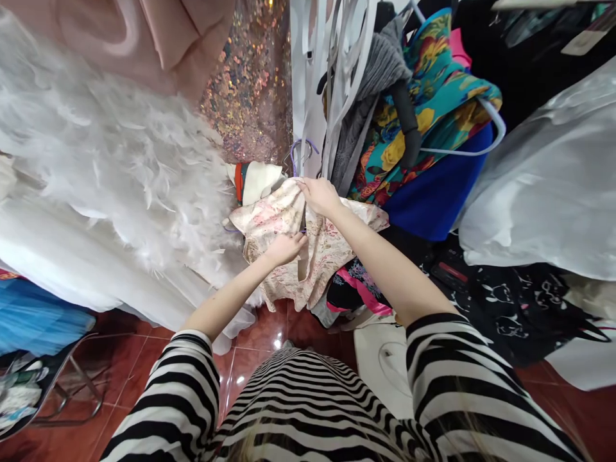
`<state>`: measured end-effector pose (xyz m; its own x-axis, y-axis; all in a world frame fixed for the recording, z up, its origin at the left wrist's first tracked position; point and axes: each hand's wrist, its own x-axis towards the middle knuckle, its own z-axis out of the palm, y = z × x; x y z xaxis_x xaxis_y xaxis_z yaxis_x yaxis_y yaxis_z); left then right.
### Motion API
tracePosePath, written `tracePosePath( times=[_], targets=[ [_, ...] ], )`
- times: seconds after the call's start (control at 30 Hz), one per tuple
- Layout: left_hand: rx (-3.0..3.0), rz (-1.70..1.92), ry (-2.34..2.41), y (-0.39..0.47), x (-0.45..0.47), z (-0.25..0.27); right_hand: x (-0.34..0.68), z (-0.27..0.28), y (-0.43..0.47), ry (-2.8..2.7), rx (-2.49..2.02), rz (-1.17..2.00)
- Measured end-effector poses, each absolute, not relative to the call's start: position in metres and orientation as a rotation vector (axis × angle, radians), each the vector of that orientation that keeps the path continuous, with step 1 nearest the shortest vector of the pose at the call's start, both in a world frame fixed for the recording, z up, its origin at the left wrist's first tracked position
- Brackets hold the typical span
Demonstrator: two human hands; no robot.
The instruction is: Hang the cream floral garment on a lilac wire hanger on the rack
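Observation:
A pale blouse with a pink floral print (pixel 279 215) hangs in front of me, its front parted down the middle. A purple hanger (pixel 315 146) shows its hook above the neckline, and a bit of its end sticks out at the left shoulder. My right hand (pixel 320 196) is closed on the blouse at the top of the opening, near the collar. Lower down, my left hand (pixel 287 248) has its fingers curled on the left front edge. What lies under the fingertips of both hands is partly hidden.
White feathered dresses (pixel 144 167) hang at left beside a sequined fabric (pixel 250 83). To the right are a colourful floral garment (pixel 433 96) on a hanger and a blue garment (pixel 437 186). White straps (pixel 349 77) dangle above. A white bag (pixel 382 362) stands on the red tiled floor (pixel 250 333).

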<state>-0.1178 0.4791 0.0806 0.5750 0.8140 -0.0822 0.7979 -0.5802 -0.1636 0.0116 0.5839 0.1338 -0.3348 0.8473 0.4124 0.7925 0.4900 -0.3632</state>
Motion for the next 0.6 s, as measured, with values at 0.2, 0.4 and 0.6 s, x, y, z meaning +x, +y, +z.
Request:
tracePosePath(
  times=[0.2, 0.4, 0.6],
  targets=[
    [-2.584, 0.153, -1.786, 0.473, -0.102, 0.091, 0.011, 0.128, 0.577, -2.028, -1.228, 0.198],
    [-2.573, -0.138, -2.065, 0.469, -0.088, 0.089, 0.011, 0.113, 0.575, -1.904, -1.029, 0.223],
    [-2.604, -0.425, -2.222, 0.476, -0.090, 0.087, 0.010, 0.105, 0.584, -1.888, -1.073, 0.234]
  ],
)
